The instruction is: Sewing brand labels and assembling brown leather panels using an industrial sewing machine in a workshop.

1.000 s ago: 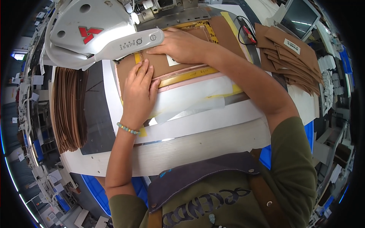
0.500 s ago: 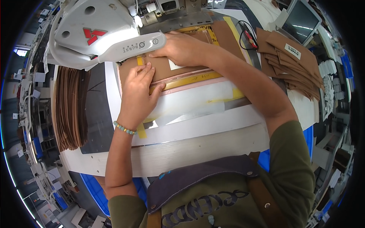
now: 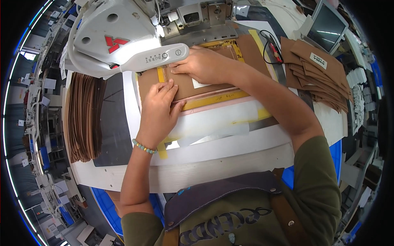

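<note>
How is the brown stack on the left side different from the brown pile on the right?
The tall brown stack of thin pieces shows mostly edges, while the loose brown pile of flat pieces shows broad faces. The stack is packed close together; the pile is fanned out unevenly. The pile has a rectangular white label on top, but no label shows on the stack. Both are brown.

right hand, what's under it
Around and below the right hand you can see a brown panel, and part of a white piece sticks out beside the palm. Whatever lies directly under the palm is covered, so it can't be seen.
</note>
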